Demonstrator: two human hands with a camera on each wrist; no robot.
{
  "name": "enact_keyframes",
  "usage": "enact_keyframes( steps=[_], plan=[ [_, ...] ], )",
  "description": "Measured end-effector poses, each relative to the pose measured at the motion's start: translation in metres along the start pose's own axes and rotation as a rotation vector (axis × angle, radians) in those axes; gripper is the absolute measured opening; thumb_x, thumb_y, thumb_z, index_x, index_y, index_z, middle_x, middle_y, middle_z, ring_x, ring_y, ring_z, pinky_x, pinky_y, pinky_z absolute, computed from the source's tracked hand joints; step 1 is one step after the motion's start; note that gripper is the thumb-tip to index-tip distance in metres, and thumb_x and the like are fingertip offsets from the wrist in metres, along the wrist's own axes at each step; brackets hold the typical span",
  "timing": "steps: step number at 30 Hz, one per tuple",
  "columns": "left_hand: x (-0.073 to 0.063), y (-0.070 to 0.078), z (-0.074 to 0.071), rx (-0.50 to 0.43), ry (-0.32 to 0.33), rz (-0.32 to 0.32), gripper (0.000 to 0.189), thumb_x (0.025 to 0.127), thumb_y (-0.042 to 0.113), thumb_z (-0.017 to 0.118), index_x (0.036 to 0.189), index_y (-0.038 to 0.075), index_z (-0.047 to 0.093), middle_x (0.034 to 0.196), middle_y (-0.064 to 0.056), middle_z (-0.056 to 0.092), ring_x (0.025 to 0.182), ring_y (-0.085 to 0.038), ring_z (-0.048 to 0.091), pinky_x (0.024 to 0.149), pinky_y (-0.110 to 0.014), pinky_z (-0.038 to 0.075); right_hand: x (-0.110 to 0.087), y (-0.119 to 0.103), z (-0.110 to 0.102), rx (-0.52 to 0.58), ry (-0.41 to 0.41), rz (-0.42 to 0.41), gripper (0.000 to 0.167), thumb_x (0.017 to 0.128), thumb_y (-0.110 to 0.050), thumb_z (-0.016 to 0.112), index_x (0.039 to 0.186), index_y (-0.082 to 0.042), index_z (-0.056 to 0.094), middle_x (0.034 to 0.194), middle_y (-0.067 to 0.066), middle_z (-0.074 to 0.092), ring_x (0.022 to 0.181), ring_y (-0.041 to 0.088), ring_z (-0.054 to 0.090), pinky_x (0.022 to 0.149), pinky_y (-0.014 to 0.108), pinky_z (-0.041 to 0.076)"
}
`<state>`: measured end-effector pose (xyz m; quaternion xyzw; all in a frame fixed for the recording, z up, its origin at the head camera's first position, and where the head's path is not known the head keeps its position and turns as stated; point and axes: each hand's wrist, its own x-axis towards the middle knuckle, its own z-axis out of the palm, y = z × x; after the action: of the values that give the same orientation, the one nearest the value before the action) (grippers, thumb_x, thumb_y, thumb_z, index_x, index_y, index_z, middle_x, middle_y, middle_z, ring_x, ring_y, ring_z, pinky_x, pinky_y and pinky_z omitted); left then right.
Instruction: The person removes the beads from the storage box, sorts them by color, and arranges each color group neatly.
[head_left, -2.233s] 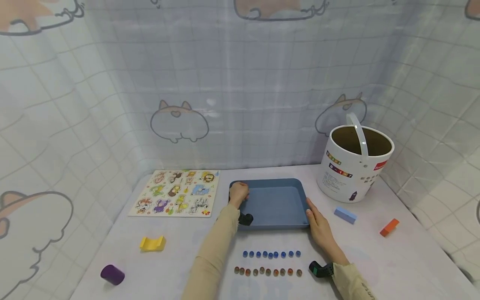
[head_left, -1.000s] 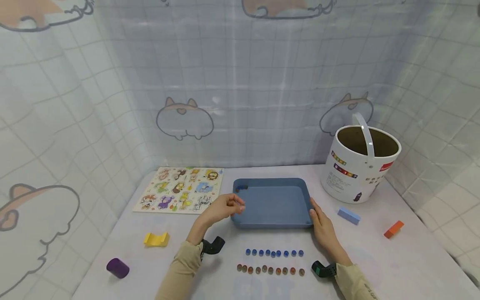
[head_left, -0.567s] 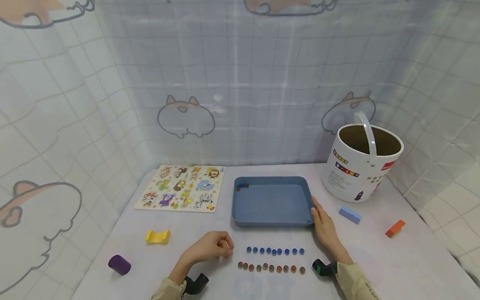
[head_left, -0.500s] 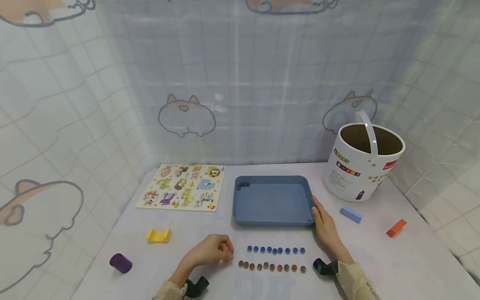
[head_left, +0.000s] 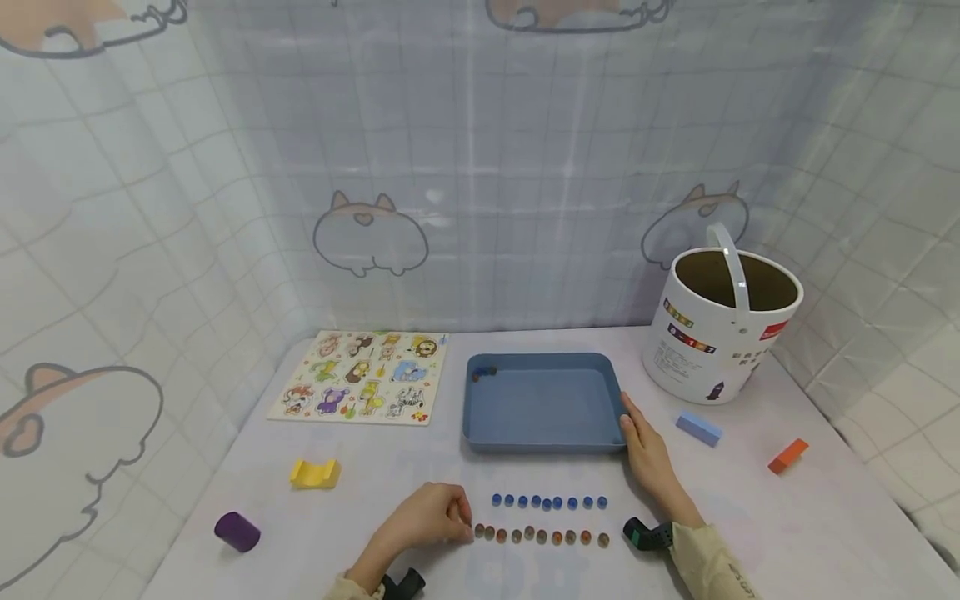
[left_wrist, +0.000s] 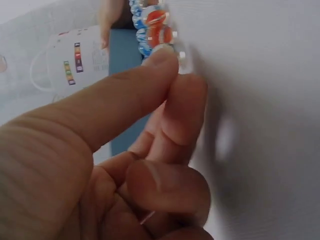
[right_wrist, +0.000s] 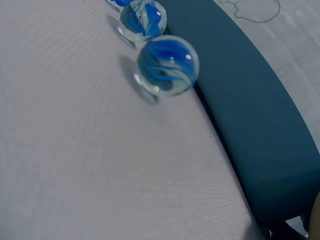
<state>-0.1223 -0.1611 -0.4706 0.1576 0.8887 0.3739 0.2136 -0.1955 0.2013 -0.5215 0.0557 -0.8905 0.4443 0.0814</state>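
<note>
My left hand is at the left end of a row of red-brown glass marbles, its fingertips beside the leftmost one. In the left wrist view, thumb and index finger are close together, and the thumb tip partly covers a marble; whether they grip it is hidden. Orange-swirled marbles show just beyond. My right hand rests against the right wall of a blue tray, fingers fairly straight. A row of blue marbles lies between tray and red-brown row. Several marbles sit in the tray's far left corner.
A white bucket stands at the back right, with a light-blue block and an orange block in front. To the left lie an animal puzzle board, a yellow block and a purple cylinder.
My left hand has left the tray's far left corner, exposing marbles there, and come down toward me to the red-brown row's left end. The right hand has stayed at the tray.
</note>
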Motion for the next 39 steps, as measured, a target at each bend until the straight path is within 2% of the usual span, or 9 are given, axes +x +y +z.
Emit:
enact_keyframes(
  steps=[4,9,16,21,27,29,34,36,39],
  plan=[
    [0.004,0.011,-0.014,-0.007,0.047,0.008,0.011,0.085,0.022,0.073,0.09,0.013,0.067,0.062,0.005,0.061,0.05,-0.007,0.047,0.046,-0.022,0.036,-0.001,0.0,0.0,-0.006,0.006,-0.003,0.052,0.108,-0.031,0.03,0.153,-0.006,0.026,0.155,0.024,0.029,0.14,0.048,0.029,0.112,0.061,0.023],
    [0.028,0.027,-0.038,-0.091,0.215,0.026,0.019,0.095,0.025,0.063,0.104,0.009,0.066,0.075,-0.005,0.068,0.055,-0.015,0.053,0.05,-0.026,0.04,-0.001,0.001,0.0,0.003,-0.001,0.003,0.053,0.108,-0.034,0.028,0.154,-0.008,0.025,0.156,0.023,0.028,0.141,0.048,0.027,0.113,0.061,0.021],
    [0.099,0.051,-0.055,-0.184,0.396,-0.022,0.024,0.098,0.022,0.056,0.115,0.007,0.064,0.096,-0.016,0.071,0.072,-0.035,0.065,0.055,-0.025,0.042,-0.001,0.004,-0.001,0.0,0.016,-0.006,0.052,0.108,-0.032,0.029,0.153,-0.007,0.026,0.155,0.023,0.029,0.141,0.047,0.027,0.113,0.06,0.022],
    [0.148,0.057,-0.056,-0.19,0.538,-0.08,0.026,0.098,0.016,0.054,0.118,0.001,0.063,0.102,-0.018,0.068,0.071,-0.03,0.067,0.056,-0.026,0.048,0.0,0.003,0.001,0.008,0.024,-0.018,0.051,0.107,-0.031,0.03,0.152,-0.006,0.028,0.154,0.024,0.031,0.14,0.047,0.03,0.113,0.06,0.023],
    [0.18,0.053,-0.055,-0.174,0.605,-0.229,0.028,0.093,0.005,0.049,0.115,-0.001,0.064,0.08,-0.016,0.071,0.057,-0.02,0.062,0.052,-0.025,0.044,-0.001,0.001,0.003,0.014,0.028,-0.026,0.051,0.107,-0.03,0.031,0.152,-0.006,0.028,0.153,0.024,0.033,0.14,0.047,0.031,0.112,0.06,0.024],
    [0.186,0.051,-0.055,-0.164,0.615,-0.249,0.028,0.091,0.002,0.048,0.112,-0.003,0.066,0.064,-0.011,0.067,0.05,-0.016,0.056,0.048,-0.024,0.041,-0.001,0.001,0.003,0.007,0.029,-0.027,0.05,0.108,-0.03,0.03,0.152,-0.006,0.028,0.153,0.024,0.033,0.14,0.047,0.031,0.112,0.06,0.024],
    [0.193,0.049,-0.053,-0.093,0.611,-0.259,0.034,0.082,-0.007,0.045,0.051,0.006,0.049,0.04,0.004,0.033,0.038,-0.008,0.027,0.037,-0.022,0.025,0.0,0.001,0.004,0.005,0.034,-0.027,0.05,0.107,-0.03,0.031,0.152,-0.006,0.029,0.153,0.023,0.034,0.139,0.046,0.032,0.112,0.06,0.025],
    [0.196,0.049,-0.051,-0.067,0.609,-0.266,0.044,0.078,-0.01,0.044,0.043,0.013,0.033,0.038,0.004,0.028,0.036,-0.009,0.023,0.035,-0.021,0.023,0.0,0.001,0.004,0.009,0.033,-0.021,0.051,0.107,-0.03,0.031,0.152,-0.007,0.029,0.153,0.023,0.033,0.14,0.046,0.032,0.112,0.059,0.024],
    [0.198,0.05,-0.046,-0.028,0.624,-0.288,0.043,0.076,-0.012,0.048,0.041,0.011,0.04,0.037,0.001,0.037,0.033,-0.01,0.032,0.033,-0.021,0.027,0.0,0.001,0.004,0.006,0.033,-0.014,0.051,0.107,-0.03,0.031,0.152,-0.007,0.028,0.154,0.023,0.032,0.14,0.046,0.031,0.113,0.06,0.024]
  ],
)
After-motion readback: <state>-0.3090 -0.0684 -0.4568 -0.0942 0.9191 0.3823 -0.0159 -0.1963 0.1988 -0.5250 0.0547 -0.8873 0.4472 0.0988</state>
